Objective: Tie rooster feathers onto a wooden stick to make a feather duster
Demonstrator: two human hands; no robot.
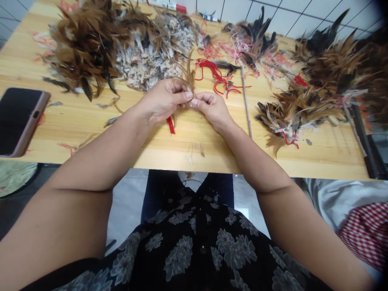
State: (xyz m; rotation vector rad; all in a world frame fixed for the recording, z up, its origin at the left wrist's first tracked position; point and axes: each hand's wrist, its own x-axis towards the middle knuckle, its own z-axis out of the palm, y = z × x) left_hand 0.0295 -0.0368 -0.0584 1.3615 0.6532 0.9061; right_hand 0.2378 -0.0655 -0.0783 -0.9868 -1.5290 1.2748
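My left hand [169, 99] pinches a small bunch of thin brown feathers [189, 74] near its base, the tips pointing up and away from me. My right hand [212, 108] meets it there, thumb and forefinger pressed together at the quill ends; whether a thread lies between them is too small to tell. Below my left hand a strip of red string [171, 125] shows on the table. Just beyond my hands is a tangle of red strings [214, 72]. A large heap of brown feathers with pale quill ends [151, 60] lies behind my left hand.
A thin stick [246, 103] lies right of my hands. Feather bundles [291, 115] tied with red string cover the table's right side. A phone [21, 121] lies at the left edge. Markers [166, 5] lie at the back along the tiled wall [281, 16].
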